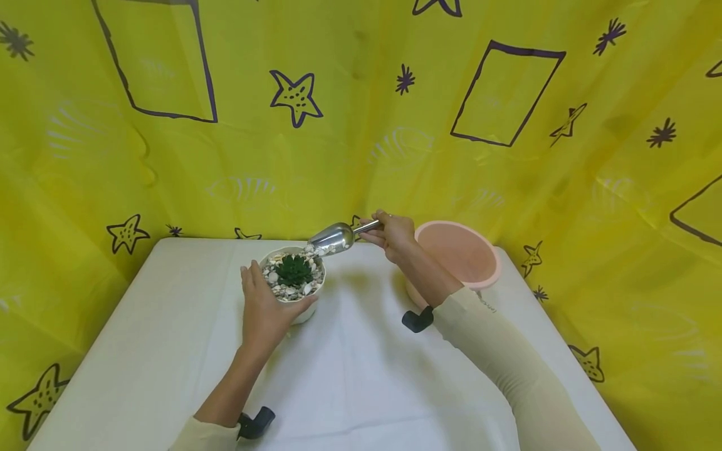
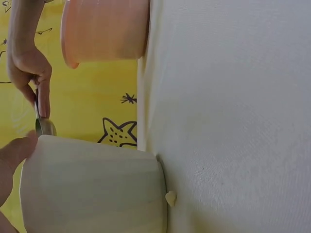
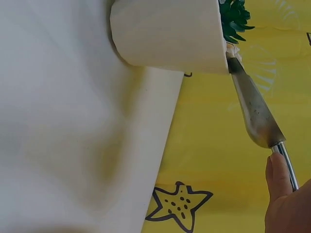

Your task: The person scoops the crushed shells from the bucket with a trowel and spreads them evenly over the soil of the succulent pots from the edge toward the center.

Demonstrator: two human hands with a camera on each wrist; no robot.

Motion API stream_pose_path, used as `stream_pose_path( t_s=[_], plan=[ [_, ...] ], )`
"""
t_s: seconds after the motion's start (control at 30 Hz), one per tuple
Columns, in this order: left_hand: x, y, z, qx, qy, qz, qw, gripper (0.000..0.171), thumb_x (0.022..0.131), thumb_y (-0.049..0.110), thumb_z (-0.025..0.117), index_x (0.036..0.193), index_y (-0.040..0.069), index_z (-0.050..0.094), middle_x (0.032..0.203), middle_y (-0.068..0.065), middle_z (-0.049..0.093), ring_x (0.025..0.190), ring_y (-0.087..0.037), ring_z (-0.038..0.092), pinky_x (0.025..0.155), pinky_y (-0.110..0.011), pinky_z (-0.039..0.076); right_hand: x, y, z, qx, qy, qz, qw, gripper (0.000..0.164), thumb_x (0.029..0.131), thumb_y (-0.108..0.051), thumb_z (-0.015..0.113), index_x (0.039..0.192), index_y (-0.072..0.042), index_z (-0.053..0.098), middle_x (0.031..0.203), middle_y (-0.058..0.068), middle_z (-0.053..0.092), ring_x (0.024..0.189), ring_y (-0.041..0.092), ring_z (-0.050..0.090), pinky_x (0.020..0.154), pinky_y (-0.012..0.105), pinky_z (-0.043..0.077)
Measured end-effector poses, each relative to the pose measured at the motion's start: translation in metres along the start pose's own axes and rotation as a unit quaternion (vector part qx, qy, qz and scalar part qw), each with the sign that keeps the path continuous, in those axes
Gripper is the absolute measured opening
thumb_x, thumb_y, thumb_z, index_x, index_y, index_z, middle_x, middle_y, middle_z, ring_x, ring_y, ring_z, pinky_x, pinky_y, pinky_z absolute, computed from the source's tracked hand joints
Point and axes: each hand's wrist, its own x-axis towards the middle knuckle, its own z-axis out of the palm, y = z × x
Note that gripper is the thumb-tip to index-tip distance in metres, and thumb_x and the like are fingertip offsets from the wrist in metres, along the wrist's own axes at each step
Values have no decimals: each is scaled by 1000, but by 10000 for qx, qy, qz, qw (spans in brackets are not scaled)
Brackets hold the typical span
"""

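Observation:
A white pot stands upright on the table, holding a green succulent ringed by pale pebbles. My left hand grips the pot at its rim, fingers along the left side and thumb across the near side. In my right hand is the handle of a metal scoop. The scoop tilts down to the left, its lip right at the pot's far right rim. Several pebbles lie at the scoop's mouth, as the head view shows.
A pink bucket stands at the back right, partly behind my right forearm. One small pale stone lies on the white-covered table beside the pot's base. A yellow patterned curtain hangs behind the table.

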Motion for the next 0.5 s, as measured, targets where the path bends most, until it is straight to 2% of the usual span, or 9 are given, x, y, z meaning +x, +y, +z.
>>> stream_pose_path(
  t_s=[0.1,0.27,0.5],
  plan=[
    [1,-1,0,71,-6,56,10000,135,74,38,97,163,-10,7,169,-35,5,153,-55,14,117,-66,30,1,0,0,30,-15,-8,10000,20,112,-13,52,105,3,61,132,34,64,84,27,79,80,36,62],
    [7,-7,-6,10,-198,243,9995,133,74,37,97,164,-9,11,169,-34,9,152,-56,17,118,-67,29,1,-1,0,127,-39,-74,9999,19,112,-12,51,106,4,60,138,36,59,88,29,78,78,35,62],
    [18,-17,-14,-82,-506,574,9970,130,74,35,98,164,-7,14,169,-32,16,155,-51,14,119,-68,26,0,-2,1,179,-40,-54,9998,19,112,-10,51,104,4,61,139,36,58,106,38,71,82,37,61]
  ],
)
